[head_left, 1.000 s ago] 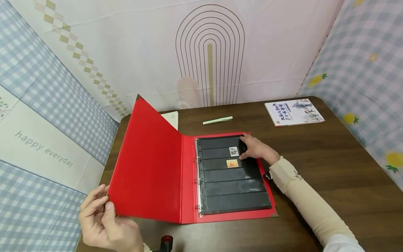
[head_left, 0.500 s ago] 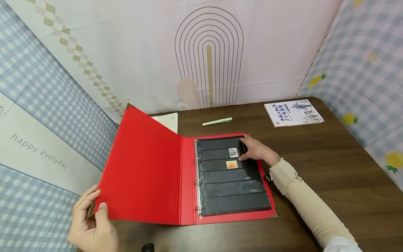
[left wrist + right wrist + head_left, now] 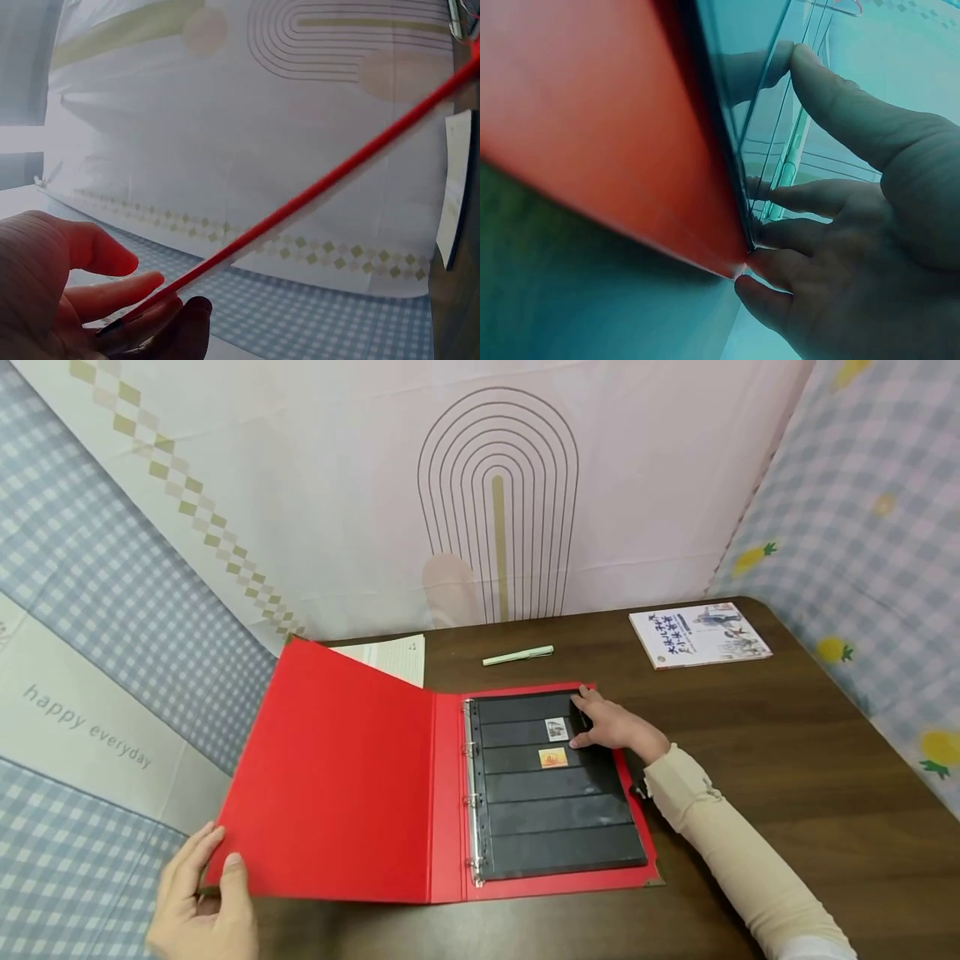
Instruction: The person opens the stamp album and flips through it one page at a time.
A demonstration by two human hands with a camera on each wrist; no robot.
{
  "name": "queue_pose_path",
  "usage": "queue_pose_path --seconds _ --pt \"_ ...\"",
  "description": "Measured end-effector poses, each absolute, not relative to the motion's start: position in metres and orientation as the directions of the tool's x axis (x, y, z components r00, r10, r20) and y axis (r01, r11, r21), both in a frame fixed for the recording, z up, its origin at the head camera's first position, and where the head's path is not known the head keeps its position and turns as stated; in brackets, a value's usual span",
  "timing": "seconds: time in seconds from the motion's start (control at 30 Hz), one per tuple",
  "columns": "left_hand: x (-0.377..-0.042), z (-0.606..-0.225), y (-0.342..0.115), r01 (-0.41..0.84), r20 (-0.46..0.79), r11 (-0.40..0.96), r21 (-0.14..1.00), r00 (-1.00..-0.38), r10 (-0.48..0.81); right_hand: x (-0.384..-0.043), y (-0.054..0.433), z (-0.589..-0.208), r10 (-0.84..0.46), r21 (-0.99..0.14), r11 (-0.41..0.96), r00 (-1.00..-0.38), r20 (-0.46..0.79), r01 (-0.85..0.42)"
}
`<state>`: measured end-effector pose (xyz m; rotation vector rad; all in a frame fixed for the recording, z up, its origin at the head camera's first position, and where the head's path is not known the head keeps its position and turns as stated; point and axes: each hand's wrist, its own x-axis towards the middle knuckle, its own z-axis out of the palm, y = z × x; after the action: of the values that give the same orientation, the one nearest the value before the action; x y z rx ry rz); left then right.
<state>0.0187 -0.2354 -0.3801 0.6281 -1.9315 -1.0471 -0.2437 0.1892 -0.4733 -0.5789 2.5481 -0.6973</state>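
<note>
A red stamp album (image 3: 337, 785), a ring binder, lies on the table with its front cover raised at a slant. My left hand (image 3: 198, 893) pinches the cover's near left corner; in the left wrist view the cover's red edge (image 3: 300, 206) runs between the fingers. My right hand (image 3: 618, 727) rests with spread fingers at the far right corner of the black stock pages (image 3: 555, 818), and the right wrist view shows the thumb (image 3: 847, 105) touching the glossy sheet. A grey-white stamp (image 3: 557, 729) and an orange-yellow stamp (image 3: 553, 757) sit in the page's strips.
Beyond the album lies a pale green pen (image 3: 517, 655). A lined paper pad (image 3: 397, 658) is partly hidden behind the raised cover. At the back right is a white book (image 3: 701, 635). Cloth curtains (image 3: 360, 485) close off the back and both sides.
My left hand has moved left and down with the album's cover, so the cover leans lower and more of the paper pad shows. My right hand stays on the page corner.
</note>
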Motion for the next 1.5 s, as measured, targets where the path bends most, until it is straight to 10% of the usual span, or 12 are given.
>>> queue_pose_path --seconds 0.47,0.7,1.5 --pt "0.026 -0.414 -0.271 -0.172 0.482 0.770 0.614 -0.691 -0.538 -0.244 0.190 -0.473 -0.497 -0.533 0.792 -0.822 -0.278 -0.299" --pt "0.025 -0.425 -0.277 -0.409 0.205 0.811 0.419 -0.827 -0.523 -0.243 0.191 -0.472 -0.484 -0.530 0.800 -0.826 -0.290 -0.282" --pt "-0.006 -0.446 -0.271 -0.456 -0.162 0.829 0.325 -0.890 -0.426 -0.241 0.189 -0.472 -0.456 -0.536 0.807 -0.839 -0.298 -0.248"
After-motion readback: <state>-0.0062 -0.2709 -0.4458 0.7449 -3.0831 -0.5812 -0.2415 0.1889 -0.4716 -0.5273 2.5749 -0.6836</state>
